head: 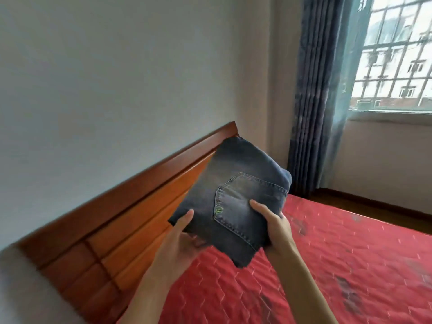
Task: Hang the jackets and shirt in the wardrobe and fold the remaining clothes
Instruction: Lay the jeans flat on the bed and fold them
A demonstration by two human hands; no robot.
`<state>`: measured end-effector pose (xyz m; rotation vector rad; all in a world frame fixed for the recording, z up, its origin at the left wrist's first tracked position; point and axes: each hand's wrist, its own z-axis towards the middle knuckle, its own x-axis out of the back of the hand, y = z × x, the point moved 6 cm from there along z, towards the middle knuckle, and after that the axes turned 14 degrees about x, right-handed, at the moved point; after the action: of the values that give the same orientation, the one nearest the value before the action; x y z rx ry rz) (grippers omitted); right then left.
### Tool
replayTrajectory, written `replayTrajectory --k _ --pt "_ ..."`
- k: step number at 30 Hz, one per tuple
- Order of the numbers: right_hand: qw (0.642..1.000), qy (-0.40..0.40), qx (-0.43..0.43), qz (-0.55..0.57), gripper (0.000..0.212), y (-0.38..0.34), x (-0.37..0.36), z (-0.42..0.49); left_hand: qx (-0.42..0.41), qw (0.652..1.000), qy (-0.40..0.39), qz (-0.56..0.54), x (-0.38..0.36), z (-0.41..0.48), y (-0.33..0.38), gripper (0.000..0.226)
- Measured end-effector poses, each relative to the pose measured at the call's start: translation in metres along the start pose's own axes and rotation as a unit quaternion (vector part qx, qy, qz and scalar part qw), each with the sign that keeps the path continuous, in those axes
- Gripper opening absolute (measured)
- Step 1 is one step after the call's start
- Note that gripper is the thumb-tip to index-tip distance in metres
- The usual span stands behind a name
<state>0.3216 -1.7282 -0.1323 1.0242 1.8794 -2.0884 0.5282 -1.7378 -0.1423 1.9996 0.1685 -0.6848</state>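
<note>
A folded pair of dark grey-blue jeans [238, 183], back pocket facing me, is held up in the air above the bed. My left hand [184, 235] grips its near left edge, thumb on top and fingers underneath. My right hand [272, 223] grips the near right edge, thumb lying across the pocket. The bundle tilts up and away from me toward the headboard. No jackets, shirt or wardrobe are in view.
A red quilted bed cover [327, 265] spreads below and to the right. The wooden headboard [131, 206] runs along the white wall at left. A dark blue curtain [315, 101] and a barred window [397, 54] stand at the far right.
</note>
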Motion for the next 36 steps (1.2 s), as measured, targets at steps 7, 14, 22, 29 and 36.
replayTrajectory --k 7,14,22,29,36 --pt "0.990 -0.132 -0.034 -0.027 0.039 -0.004 -0.065 -0.054 -0.115 0.978 0.107 0.140 0.047 -0.119 0.067 0.066" --pt "0.964 -0.257 -0.042 -0.049 0.041 0.011 -0.142 -0.107 -0.104 0.924 0.254 0.267 0.054 -0.203 0.116 0.045" --pt "0.900 -0.426 -0.028 -0.088 0.040 0.024 -0.233 -0.192 -0.173 0.867 0.450 0.130 0.112 -0.310 0.179 0.070" --pt "0.871 -0.482 -0.028 -0.087 0.043 0.056 -0.292 -0.281 -0.233 0.837 0.495 0.002 0.200 -0.409 0.187 0.049" --pt "0.853 -0.512 -0.041 -0.089 0.040 0.097 -0.345 -0.370 -0.246 0.841 0.474 -0.092 0.271 -0.515 0.161 0.024"
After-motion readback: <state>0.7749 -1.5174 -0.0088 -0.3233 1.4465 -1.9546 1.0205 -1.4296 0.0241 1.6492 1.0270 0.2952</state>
